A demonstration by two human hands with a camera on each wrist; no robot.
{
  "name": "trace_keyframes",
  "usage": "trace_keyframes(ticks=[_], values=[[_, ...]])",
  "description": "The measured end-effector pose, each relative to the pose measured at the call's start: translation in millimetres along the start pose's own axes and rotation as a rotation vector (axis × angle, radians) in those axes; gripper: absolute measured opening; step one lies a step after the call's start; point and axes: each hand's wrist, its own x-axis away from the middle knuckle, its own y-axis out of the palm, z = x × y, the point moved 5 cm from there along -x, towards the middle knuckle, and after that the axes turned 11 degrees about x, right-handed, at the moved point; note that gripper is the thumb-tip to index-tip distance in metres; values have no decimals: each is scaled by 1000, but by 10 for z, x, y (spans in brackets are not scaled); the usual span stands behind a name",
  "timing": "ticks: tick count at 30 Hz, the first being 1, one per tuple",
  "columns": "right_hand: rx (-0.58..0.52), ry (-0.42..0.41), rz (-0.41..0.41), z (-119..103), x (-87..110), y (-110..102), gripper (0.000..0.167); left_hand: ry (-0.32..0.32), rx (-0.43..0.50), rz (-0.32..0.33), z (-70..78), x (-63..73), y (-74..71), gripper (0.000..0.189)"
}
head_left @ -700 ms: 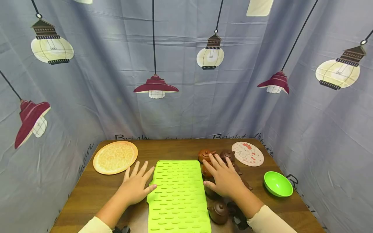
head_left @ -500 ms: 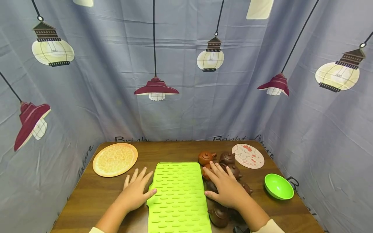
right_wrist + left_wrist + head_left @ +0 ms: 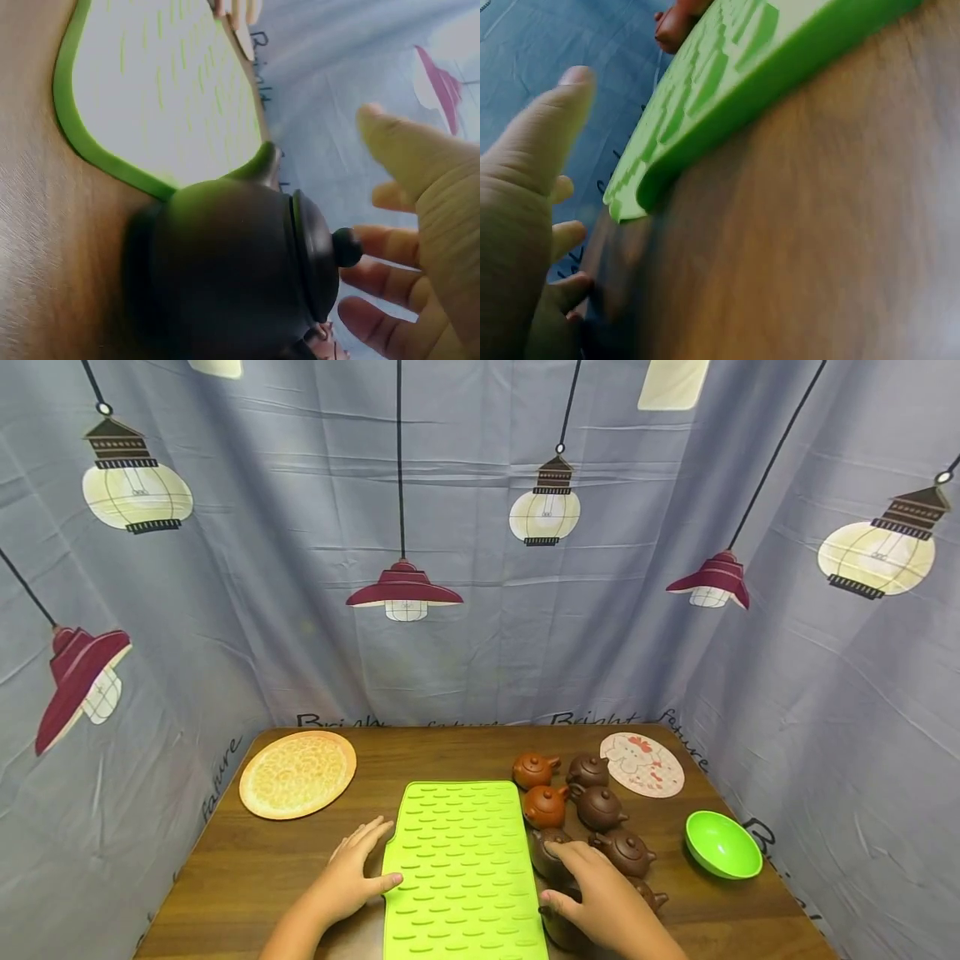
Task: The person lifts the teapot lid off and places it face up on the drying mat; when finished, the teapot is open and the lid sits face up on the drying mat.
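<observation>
Fingers (image 3: 369,835) spread loosely, holding nothing, a mat (image 3: 461,860) beside the left hand (image 3: 347,881), a teapot (image 3: 225,262) below the right hand (image 3: 600,893). Clearance above its lid (image 3: 311,255) would likely prevent knocks.

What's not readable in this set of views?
Nearest dark teapot: head view, mostly hidden by the right hand.
Near end of the green mat: head view, cut off by the bottom edge.
Rest of a reddish teapot: left wrist view, cut off by the top edge.
Whether fingers touch the lid knob: right wrist view, knob overlaps a fingertip.
</observation>
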Motion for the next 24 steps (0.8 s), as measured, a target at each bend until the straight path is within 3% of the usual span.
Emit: trace_keyframes(ticks=[5, 11, 19, 24], values=[[-71, 34, -85, 39, 120, 51, 66, -2, -87, -55, -102, 17, 26, 107], [-132, 40, -134, 91, 193, 74, 55, 22, -71, -75, -118, 34, 0, 112], [-80, 22, -17, 148, 270, 34, 28, 63, -87, -121, -107, 28, -2, 109], [-110, 23, 0, 189, 292, 40, 19, 67, -72, -178, -94, 49, -18, 108]])
